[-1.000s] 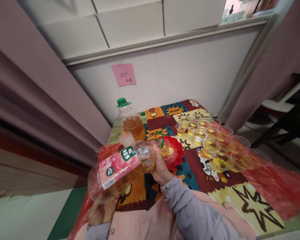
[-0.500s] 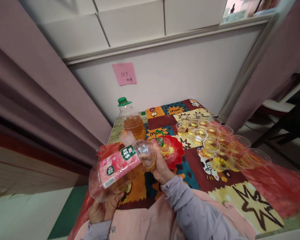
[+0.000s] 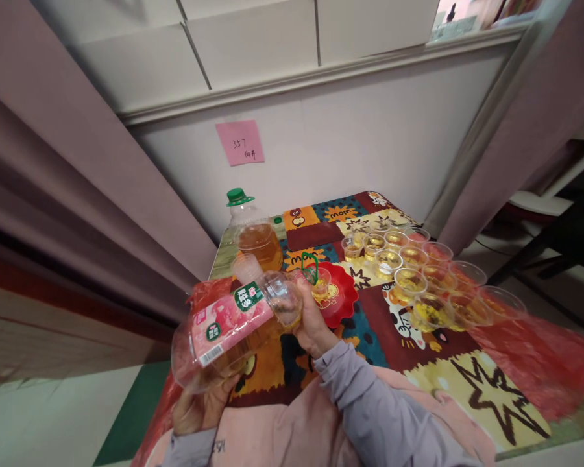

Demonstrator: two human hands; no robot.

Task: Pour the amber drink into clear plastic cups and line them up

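Observation:
A large clear bottle [image 3: 224, 331] with a pink label and amber liquid lies tilted, neck towards a small clear cup [image 3: 321, 283] on a red plate [image 3: 343, 295]. My left hand [image 3: 197, 408] grips the bottle's base from below. My right hand [image 3: 311, 324] is wrapped round the bottle's neck, beside its green handle ring [image 3: 310, 267]. The bottle's mouth hangs just over the cup, which holds some yellow liquid.
A second bottle [image 3: 253, 233] with a green cap stands at the table's back left. Several filled clear cups [image 3: 409, 282] are grouped on the right of the patterned tablecloth [image 3: 491, 389]. A pink note [image 3: 240, 143] is stuck to the wall; curtains hang on both sides.
Almost nothing differs: the bottle stays tilted over the cup in both hands, and the view has shifted very slightly.

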